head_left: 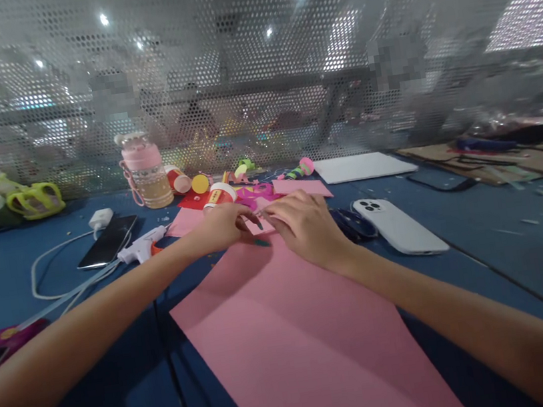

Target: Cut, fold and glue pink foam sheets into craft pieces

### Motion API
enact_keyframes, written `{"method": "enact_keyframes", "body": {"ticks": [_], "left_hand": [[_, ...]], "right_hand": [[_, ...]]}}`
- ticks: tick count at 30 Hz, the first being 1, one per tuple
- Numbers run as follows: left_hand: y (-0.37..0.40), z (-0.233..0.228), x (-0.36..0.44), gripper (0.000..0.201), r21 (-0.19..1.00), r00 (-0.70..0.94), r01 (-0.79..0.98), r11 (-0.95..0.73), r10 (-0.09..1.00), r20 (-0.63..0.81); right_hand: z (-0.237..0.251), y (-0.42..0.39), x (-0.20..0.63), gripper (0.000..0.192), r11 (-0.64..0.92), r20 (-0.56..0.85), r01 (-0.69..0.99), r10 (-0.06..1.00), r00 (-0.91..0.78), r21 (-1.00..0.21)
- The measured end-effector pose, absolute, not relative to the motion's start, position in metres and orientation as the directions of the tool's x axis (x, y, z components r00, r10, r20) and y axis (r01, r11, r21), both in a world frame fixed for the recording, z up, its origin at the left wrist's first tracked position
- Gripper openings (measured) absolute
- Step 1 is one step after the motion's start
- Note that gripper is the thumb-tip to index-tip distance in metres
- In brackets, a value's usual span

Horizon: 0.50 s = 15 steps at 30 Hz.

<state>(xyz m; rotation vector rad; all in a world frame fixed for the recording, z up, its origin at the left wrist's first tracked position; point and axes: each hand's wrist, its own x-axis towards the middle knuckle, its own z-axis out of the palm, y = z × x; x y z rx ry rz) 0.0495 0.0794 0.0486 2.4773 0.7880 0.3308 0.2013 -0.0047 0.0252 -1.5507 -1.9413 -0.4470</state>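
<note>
A large pink paper sheet (311,339) lies across the blue table in front of me. Over its far end, both hands meet at a small pink paper piece (256,227). My left hand (224,227) is closed, its dark-nailed thumb and fingers pinching the left side of that piece. From the right, my right hand (312,230) has its fingers and thumb closed on the piece's other edge, partly hiding it. Just beyond are magenta scissors (256,193) and a red and white paper cup (220,194) lying tilted.
A white glue gun (140,247), black phone (108,242) and charger (101,218) lie left. A pink-lidded bottle (146,174) stands behind. At right are a white phone (398,226) and white board (363,166). A perforated screen (242,66) rises at the back.
</note>
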Motion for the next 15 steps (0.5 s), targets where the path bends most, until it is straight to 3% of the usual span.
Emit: {"method": "enact_keyframes", "body": {"ticks": [3,6,9,12,15], "left_hand": [[0.081,0.042,0.052,0.025,0.464,0.815,0.465,-0.754,0.57,0.109],[0.072,0.039,0.055,0.022,0.208,0.807,0.529,-0.822,0.564,0.176],[0.049,0.04,0.055,0.029,-0.059,0.819,0.565,-0.823,0.551,0.162],[0.02,0.036,0.053,0.033,-0.137,0.887,0.461,-0.877,0.457,0.066],[0.005,0.025,0.053,0.038,-0.163,0.939,0.328,-0.93,0.34,-0.046]], "right_hand": [[0.019,-0.012,0.207,0.016,0.285,0.822,0.943,0.569,-0.019,-0.175],[0.01,-0.028,0.209,0.01,0.348,0.889,0.924,0.457,-0.016,-0.162],[-0.001,-0.045,0.208,0.022,0.44,0.813,0.896,0.539,-0.22,-0.05],[-0.006,-0.055,0.206,0.029,0.556,0.784,0.831,0.512,-0.351,0.01],[-0.006,-0.059,0.203,0.028,0.761,0.639,0.637,0.428,-0.639,0.127]]}}
